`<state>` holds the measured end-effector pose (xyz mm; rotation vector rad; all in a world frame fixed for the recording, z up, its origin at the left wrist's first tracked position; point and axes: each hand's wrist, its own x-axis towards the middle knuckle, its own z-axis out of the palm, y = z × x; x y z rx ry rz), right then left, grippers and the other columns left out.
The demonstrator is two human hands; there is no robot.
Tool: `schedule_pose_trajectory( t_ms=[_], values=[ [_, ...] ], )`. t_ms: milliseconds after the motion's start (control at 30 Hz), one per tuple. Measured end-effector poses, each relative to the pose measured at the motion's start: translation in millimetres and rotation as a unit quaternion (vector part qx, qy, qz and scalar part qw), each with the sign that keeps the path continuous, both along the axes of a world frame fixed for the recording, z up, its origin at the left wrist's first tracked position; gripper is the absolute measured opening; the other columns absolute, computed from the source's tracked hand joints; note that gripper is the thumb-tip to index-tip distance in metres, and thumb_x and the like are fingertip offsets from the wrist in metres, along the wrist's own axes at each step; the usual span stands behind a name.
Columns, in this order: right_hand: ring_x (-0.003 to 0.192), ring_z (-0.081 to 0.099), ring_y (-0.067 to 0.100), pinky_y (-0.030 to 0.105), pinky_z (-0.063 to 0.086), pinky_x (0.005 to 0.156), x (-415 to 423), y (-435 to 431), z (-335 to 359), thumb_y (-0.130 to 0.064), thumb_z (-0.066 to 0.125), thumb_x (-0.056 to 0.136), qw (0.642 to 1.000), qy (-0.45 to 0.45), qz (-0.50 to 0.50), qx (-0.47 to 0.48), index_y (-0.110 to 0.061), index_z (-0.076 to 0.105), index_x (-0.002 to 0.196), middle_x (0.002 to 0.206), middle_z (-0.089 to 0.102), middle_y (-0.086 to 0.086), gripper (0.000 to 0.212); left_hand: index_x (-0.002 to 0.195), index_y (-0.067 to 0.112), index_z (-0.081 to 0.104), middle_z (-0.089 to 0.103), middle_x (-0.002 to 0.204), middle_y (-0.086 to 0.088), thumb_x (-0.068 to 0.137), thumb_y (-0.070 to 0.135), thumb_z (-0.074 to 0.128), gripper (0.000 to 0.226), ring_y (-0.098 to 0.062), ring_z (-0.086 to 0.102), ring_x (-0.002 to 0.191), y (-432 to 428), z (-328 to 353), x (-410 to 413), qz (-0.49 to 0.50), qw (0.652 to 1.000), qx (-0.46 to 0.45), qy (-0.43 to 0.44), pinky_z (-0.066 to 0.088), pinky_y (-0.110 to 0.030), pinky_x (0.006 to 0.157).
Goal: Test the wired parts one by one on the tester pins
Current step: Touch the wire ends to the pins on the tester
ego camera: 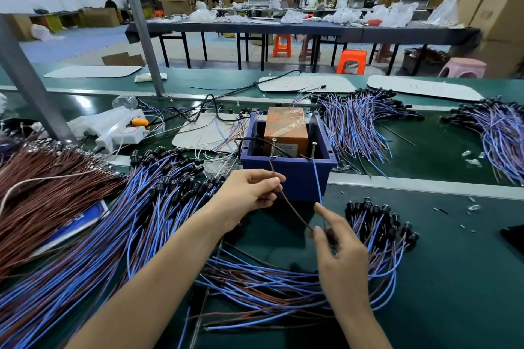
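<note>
The white label [286, 148] on the orange block [286, 127] is too small to read. The left hand [249, 195] pinches the brown wire [290, 204]. The right hand [340, 258] pinches the blue wire [317, 181], its forefinger raised. Both wires run up to the two pins [274, 147] on the blue box [297, 178] on the table [453, 277].

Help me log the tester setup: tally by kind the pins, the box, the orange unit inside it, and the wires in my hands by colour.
Tester pins: 2
Blue box: 1
Orange unit: 1
Brown wire: 1
Blue wire: 1
Total: 6
</note>
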<state>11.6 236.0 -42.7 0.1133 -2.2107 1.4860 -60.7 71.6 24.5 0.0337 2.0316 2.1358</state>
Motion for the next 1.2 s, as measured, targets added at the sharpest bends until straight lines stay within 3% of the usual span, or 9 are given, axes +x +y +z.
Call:
schedule_pose_trajectory(
  t_ms=[67, 233, 400, 733, 967, 1067, 1167, 1200],
  values=[
    [0.076, 0.049, -0.001, 0.023, 0.042, 0.075, -0.2, 0.2, 0.2, -0.003, 0.060, 0.091, 1.000, -0.011, 0.000, 0.007, -0.023, 0.060, 0.124, 0.108, 0.063, -0.009, 0.039, 0.091, 0.013, 0.072, 0.067, 0.069, 0.005, 0.094, 0.008, 0.056, 0.017, -0.001, 0.055, 0.052, 2.3, -3.0, -1.0, 0.016, 1.000, -0.001, -0.005, 0.050, -0.014, 0.057],
    [0.112, 0.053, 0.003, 0.000, 0.033, 0.092, -1.6, 2.1, 2.4, -0.008, 0.058, 0.093, 0.997, -0.060, 0.018, 0.035, -0.021, 0.055, 0.132, 0.124, 0.055, -0.015, 0.042, 0.093, 0.014, 0.072, 0.064, 0.068, 0.008, 0.096, 0.010, 0.054, 0.019, 0.000, 0.052, 0.052, 2.8, -8.1, -5.1, 0.045, 0.999, 0.024, -0.018, 0.049, -0.013, 0.057],
    [0.112, 0.050, 0.001, 0.011, 0.036, 0.094, -4.4, 5.6, 3.7, -0.013, 0.056, 0.095, 0.995, -0.085, 0.036, 0.044, -0.024, 0.049, 0.137, 0.128, 0.051, -0.018, 0.044, 0.096, 0.013, 0.072, 0.062, 0.066, 0.009, 0.096, 0.010, 0.053, 0.020, -0.001, 0.047, 0.048, 5.0, -10.5, -6.8, 0.037, 0.998, 0.049, -0.029, 0.046, -0.014, 0.055],
    [0.100, 0.047, -0.017, -0.005, 0.031, 0.081, -6.9, 8.8, 3.1, -0.011, 0.057, 0.094, 0.995, -0.081, 0.041, 0.040, -0.023, 0.050, 0.136, 0.121, 0.049, -0.024, 0.044, 0.101, 0.008, 0.070, 0.059, 0.067, 0.006, 0.096, 0.009, 0.052, 0.019, -0.003, 0.041, 0.047, 4.9, -12.1, -8.1, 0.036, 0.996, 0.069, -0.032, 0.040, -0.013, 0.050],
    [0.112, 0.048, -0.006, -0.001, 0.034, 0.089, -8.6, 10.2, 0.0, -0.014, 0.056, 0.095, 0.994, -0.082, 0.050, 0.045, -0.027, 0.049, 0.136, 0.126, 0.049, -0.022, 0.045, 0.100, 0.009, 0.071, 0.060, 0.069, 0.006, 0.096, 0.010, 0.053, 0.019, -0.004, 0.042, 0.048, 2.6, -12.3, -9.2, 0.033, 0.997, 0.064, -0.028, 0.041, -0.014, 0.051],
    [0.107, 0.050, -0.011, -0.001, 0.035, 0.085, -6.7, 10.1, 2.0, -0.013, 0.058, 0.094, 0.995, -0.066, 0.053, 0.044, -0.033, 0.054, 0.126, 0.118, 0.054, -0.026, 0.038, 0.099, 0.010, 0.072, 0.059, 0.072, 0.004, 0.097, 0.014, 0.052, 0.021, -0.005, 0.041, 0.049, 3.0, -10.9, -9.3, 0.031, 0.997, 0.065, -0.023, 0.040, -0.015, 0.052],
    [0.082, 0.062, 0.000, 0.008, 0.042, 0.071, -3.8, 10.4, 5.3, -0.023, 0.060, 0.092, 0.996, -0.023, 0.080, 0.017, -0.030, 0.066, 0.088, 0.081, 0.068, -0.014, 0.010, 0.095, 0.010, 0.074, 0.054, 0.065, 0.003, 0.099, 0.037, 0.042, 0.042, -0.007, 0.040, 0.050, 0.0, -1.6, -8.9, 0.037, 0.987, 0.157, 0.009, 0.038, -0.019, 0.052],
    [0.072, 0.063, 0.005, 0.013, 0.045, 0.066, -2.4, 10.3, 6.0, -0.029, 0.057, 0.093, 0.995, -0.013, 0.100, 0.000, -0.027, 0.064, 0.079, 0.075, 0.069, -0.008, 0.016, 0.092, 0.011, 0.075, 0.053, 0.063, 0.003, 0.097, 0.045, 0.036, 0.052, -0.008, 0.040, 0.050, -4.4, 3.3, -8.8, 0.040, 0.978, 0.202, 0.030, 0.037, -0.020, 0.051]
  ],
)
